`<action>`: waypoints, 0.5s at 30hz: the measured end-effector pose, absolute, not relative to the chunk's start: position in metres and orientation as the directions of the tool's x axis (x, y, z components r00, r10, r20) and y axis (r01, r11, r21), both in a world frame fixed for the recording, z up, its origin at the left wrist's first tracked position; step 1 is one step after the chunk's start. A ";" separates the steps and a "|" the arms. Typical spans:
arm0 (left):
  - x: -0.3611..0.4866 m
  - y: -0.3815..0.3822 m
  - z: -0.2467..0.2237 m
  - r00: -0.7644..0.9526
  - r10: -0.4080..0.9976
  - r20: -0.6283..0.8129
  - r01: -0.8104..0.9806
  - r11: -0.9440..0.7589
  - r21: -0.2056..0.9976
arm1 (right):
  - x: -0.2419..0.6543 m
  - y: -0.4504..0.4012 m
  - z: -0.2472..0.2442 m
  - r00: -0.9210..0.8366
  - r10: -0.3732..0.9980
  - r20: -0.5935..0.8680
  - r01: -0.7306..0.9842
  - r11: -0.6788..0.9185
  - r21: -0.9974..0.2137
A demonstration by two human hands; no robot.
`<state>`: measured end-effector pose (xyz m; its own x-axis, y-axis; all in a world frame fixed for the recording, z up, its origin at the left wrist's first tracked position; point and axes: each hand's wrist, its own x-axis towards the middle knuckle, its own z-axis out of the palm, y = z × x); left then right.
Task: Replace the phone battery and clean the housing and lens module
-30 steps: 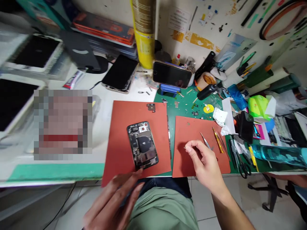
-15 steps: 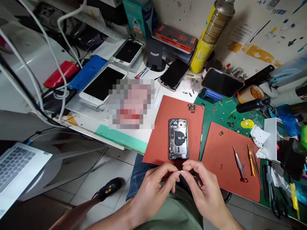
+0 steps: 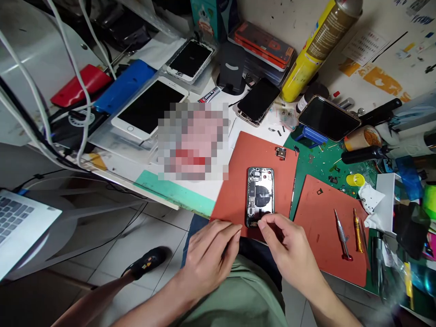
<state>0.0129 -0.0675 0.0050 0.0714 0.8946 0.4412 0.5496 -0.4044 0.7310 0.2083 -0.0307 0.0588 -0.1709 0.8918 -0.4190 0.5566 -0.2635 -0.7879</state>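
Note:
An opened phone (image 3: 260, 196) with its inner parts showing lies on the left red-brown mat (image 3: 231, 181). My right hand (image 3: 286, 240) is at the phone's lower right corner, thumb and forefinger pinched together; anything between them is too small to make out. Left of the phone's lower end, my left hand (image 3: 214, 250) rests near the mat's front edge, fingers together and bent, with nothing visible in them. A small metal part (image 3: 281, 153) sits at the mat's upper right.
Two screwdrivers (image 3: 342, 234) (image 3: 358, 230) lie on the right red-brown mat (image 3: 316, 227). Behind stand a propped phone (image 3: 329, 117) and a yellow spray can (image 3: 306, 59). A white-framed phone (image 3: 150, 106) lies left of a blurred patch.
My hands have come apart. The right one has moved up to the phone's lower corner, the left one away to the left. The camera view has shifted slightly.

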 end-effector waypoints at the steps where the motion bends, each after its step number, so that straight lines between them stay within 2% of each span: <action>1: 0.010 -0.065 0.000 0.127 0.855 0.503 0.588 -0.473 0.656 | 0.206 -0.026 0.058 -0.172 0.890 -0.422 0.587 -0.251 -0.769; 4: 0.004 -0.059 -0.012 0.267 0.789 0.554 0.615 -0.582 0.532 | 0.200 -0.017 0.056 -0.172 0.886 -0.431 0.654 -0.225 -0.722; 15: 0.002 -0.052 -0.017 0.333 0.758 0.560 0.615 -0.625 0.480 | 0.197 -0.017 0.052 -0.137 0.886 -0.444 0.687 -0.238 -0.687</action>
